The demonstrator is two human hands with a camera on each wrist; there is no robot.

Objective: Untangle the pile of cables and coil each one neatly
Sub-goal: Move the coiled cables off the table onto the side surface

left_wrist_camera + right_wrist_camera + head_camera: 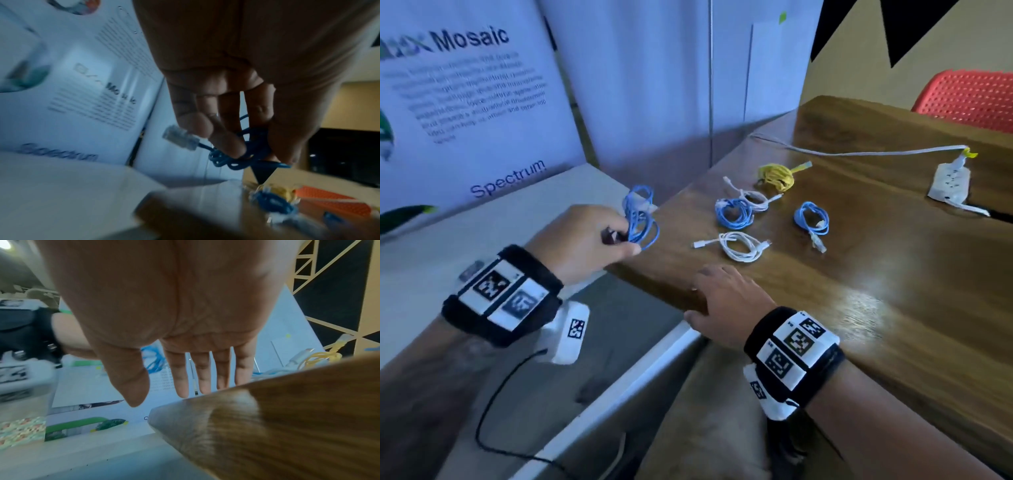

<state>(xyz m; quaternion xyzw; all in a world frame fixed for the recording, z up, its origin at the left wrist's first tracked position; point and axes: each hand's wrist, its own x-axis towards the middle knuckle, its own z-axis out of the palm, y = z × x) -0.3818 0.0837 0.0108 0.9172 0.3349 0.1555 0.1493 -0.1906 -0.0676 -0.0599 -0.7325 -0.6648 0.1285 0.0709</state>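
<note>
My left hand (599, 236) pinches a coiled blue cable (640, 219) in the air just off the wooden table's (876, 291) left corner. In the left wrist view the fingers (226, 142) curl round the blue cable (232, 160), its clear plug (180, 141) sticking out left. My right hand (722, 301) lies flat at the table's near corner, fingers straight (203, 374), holding nothing. On the table lie coiled cables: a yellow one (777, 176), two blue ones (734, 212) (811, 219), and two white ones (755, 198) (739, 245).
A white power strip (950, 181) with its cord (859, 152) sits at the table's far right. A red perforated chair (969, 99) stands behind. Printed poster boards (465, 102) stand at the left, above a pale lower surface (448, 246).
</note>
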